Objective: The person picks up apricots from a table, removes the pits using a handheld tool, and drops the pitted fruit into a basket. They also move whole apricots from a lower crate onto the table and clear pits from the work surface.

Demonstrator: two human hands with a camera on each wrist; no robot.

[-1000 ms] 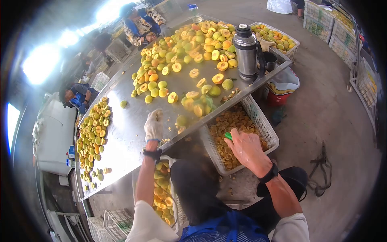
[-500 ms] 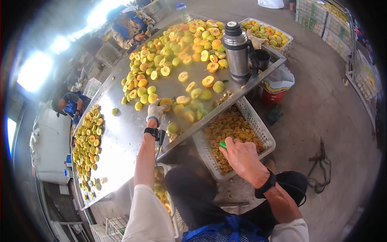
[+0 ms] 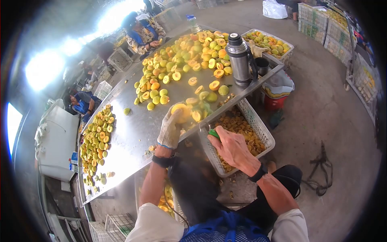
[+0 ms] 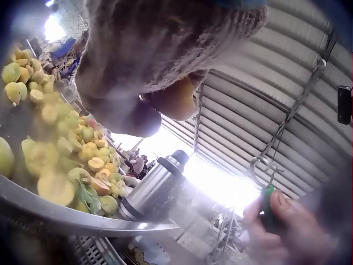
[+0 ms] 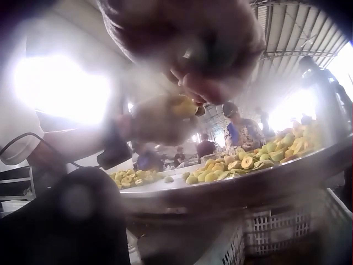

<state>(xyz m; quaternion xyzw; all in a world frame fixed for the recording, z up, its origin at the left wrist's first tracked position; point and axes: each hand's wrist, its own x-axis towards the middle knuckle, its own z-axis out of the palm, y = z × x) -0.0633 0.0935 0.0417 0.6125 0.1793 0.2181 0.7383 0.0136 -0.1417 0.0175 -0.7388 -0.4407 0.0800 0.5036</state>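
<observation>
My gloved left hand (image 3: 169, 131) grips a yellow peach half (image 3: 182, 113) just above the near edge of the metal table (image 3: 125, 139). In the left wrist view the peach half (image 4: 175, 100) shows beneath the knitted glove. My bare right hand (image 3: 235, 148) holds a small pitting tool (image 4: 269, 212) with a green handle and a curved metal loop at its tip. It is over a white crate (image 3: 269, 141) of brownish-yellow scraps, to the right of the left hand. Loose peach halves (image 3: 196, 115) lie on the table beside the left hand.
A large heap of peaches (image 3: 177, 60) covers the table's far side; another pile (image 3: 94, 141) lies at its left. A steel thermos (image 3: 240, 66) stands at the right edge near a red bucket (image 3: 274, 103). A crate of peach halves stands by my left knee. People work beyond the table.
My left hand reached forward to the loose peaches, took a half and drew it back toward the table edge. The right hand, still holding the tool, moved slightly left and closer to it.
</observation>
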